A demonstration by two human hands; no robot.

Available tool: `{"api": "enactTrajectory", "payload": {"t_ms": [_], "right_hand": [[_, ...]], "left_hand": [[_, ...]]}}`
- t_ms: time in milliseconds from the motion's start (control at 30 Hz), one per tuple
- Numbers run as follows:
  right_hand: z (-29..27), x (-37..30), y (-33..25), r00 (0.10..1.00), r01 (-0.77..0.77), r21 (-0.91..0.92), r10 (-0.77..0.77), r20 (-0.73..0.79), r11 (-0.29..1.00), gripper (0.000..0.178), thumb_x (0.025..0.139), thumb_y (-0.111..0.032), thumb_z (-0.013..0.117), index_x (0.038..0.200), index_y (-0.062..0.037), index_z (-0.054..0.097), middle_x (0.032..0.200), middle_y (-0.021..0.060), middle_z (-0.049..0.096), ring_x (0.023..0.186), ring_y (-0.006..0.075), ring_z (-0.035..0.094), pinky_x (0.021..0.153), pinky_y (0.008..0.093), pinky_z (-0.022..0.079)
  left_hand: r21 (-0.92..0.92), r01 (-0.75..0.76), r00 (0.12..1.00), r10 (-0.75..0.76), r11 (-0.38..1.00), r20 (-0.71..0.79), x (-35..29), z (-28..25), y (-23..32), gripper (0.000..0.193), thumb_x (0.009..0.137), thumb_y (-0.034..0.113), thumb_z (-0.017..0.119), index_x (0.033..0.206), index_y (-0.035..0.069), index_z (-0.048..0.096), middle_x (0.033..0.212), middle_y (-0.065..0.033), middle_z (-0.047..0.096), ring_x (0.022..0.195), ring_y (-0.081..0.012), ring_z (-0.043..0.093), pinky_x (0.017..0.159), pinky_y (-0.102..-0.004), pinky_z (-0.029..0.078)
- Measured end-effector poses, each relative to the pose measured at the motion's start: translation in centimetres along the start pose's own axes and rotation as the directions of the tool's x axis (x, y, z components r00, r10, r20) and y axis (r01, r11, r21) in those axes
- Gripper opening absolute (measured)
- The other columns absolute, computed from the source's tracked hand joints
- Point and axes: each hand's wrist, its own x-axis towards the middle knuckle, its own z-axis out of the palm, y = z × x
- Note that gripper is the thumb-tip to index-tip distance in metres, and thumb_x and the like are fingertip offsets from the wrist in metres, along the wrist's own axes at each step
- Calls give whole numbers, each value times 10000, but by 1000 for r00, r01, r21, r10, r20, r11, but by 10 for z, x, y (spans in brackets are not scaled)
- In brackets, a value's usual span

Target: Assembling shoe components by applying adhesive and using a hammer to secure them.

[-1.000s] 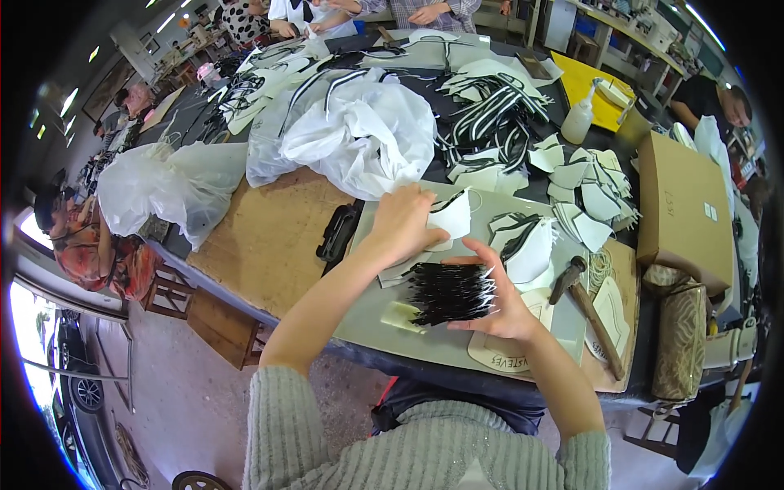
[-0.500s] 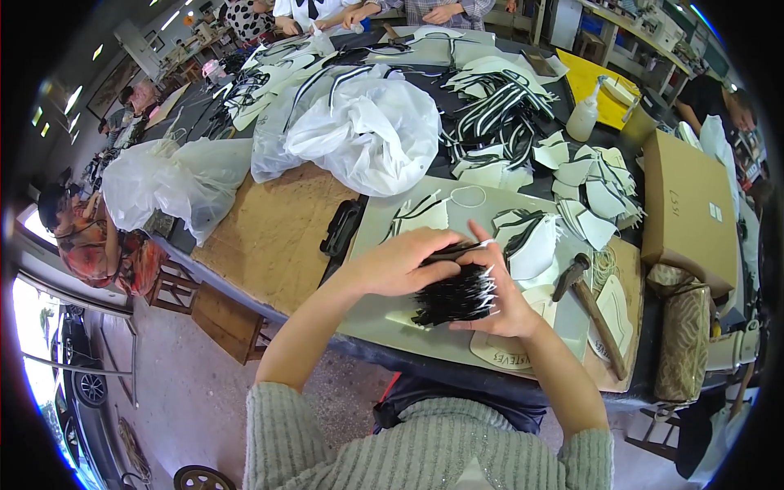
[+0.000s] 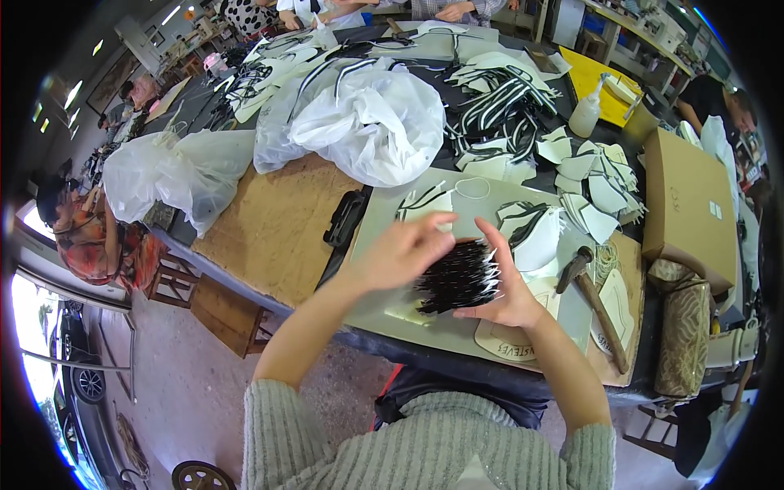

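A thick bundle of narrow black strips with frayed-looking white ends (image 3: 457, 278) is held over the grey-green board (image 3: 384, 318). My right hand (image 3: 513, 298) grips it from the right, its thumb below and its fingers along the upper right side. At the bundle's upper left corner is my left hand (image 3: 404, 251), its fingers loosely bent and apart from the thumb, with nothing visible between them. The bundle's left edge is partly hidden behind this hand. Just beyond my right fingers lie white cut pieces with black strips (image 3: 535, 245).
A hammer (image 3: 592, 306) rests on the right over pattern pieces. Behind the board are white plastic bags (image 3: 371, 122), striped strips (image 3: 498, 114) and a glue bottle (image 3: 585, 116). A cardboard box (image 3: 686, 212) stands at the right, a black case (image 3: 344, 219) at the left. People work around the table.
My left hand has loosened from the bundle and shifted up and left, uncovering more of its top. My right hand keeps its grip, the bundle slightly higher.
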Motion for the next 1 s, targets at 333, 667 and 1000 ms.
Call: {"api": "enactTrajectory", "payload": {"t_ms": [333, 667, 1000], "right_hand": [[0, 5, -7, 994, 77, -162, -64, 86, 984, 1237, 554, -50, 880, 1481, -62, 60, 1285, 128, 500, 1174, 245, 488, 1030, 355, 358], [-6, 7, 3, 991, 74, -159, -55, 119, 984, 969, 521, -142, 911, 1331, -92, 382, 1417, 160, 340, 1311, 303, 349, 1090, 409, 279], [-4, 8, 1, 979, 198, -238, -179, 100, 951, 919, 488, -162, 913, 1273, -139, 436, 1463, 244, 197, 1395, 395, 172, 1094, 453, 256]], "left_hand": [[397, -3, 988, 64, 918, -142, 51, -43, -52, 531, 670, 330, 781, 1034, -17, 610, 989, -181, 665, 926, -286, 650, 797, -364, 500], [509, -131, 978, 196, 851, -76, 46, -29, -34, 320, 798, 244, 675, 939, -10, 540, 772, -165, 609, 677, -308, 589, 633, -388, 460], [-3, -97, 982, 96, 995, 165, -1, 0, -6, 229, 956, 194, 466, 984, -7, 572, 916, -200, 604, 840, -348, 585, 757, -378, 452]]}}
